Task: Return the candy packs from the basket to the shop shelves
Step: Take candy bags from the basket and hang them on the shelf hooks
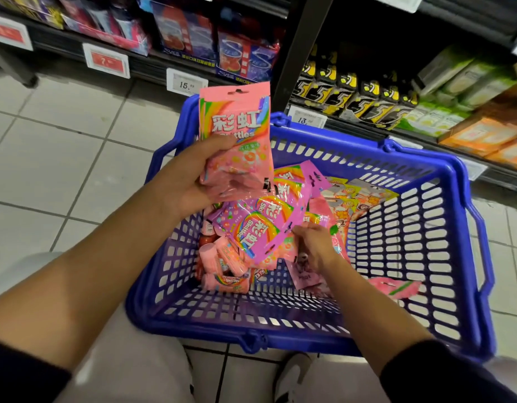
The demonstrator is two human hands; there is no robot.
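Pink upright Skittles pack (236, 132)

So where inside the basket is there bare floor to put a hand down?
Bare mesh of the blue basket shows along the near wall and on the right half, broken only by a lone pink pack. The left and far middle are crowded with Skittles packs, where the right hand digs.
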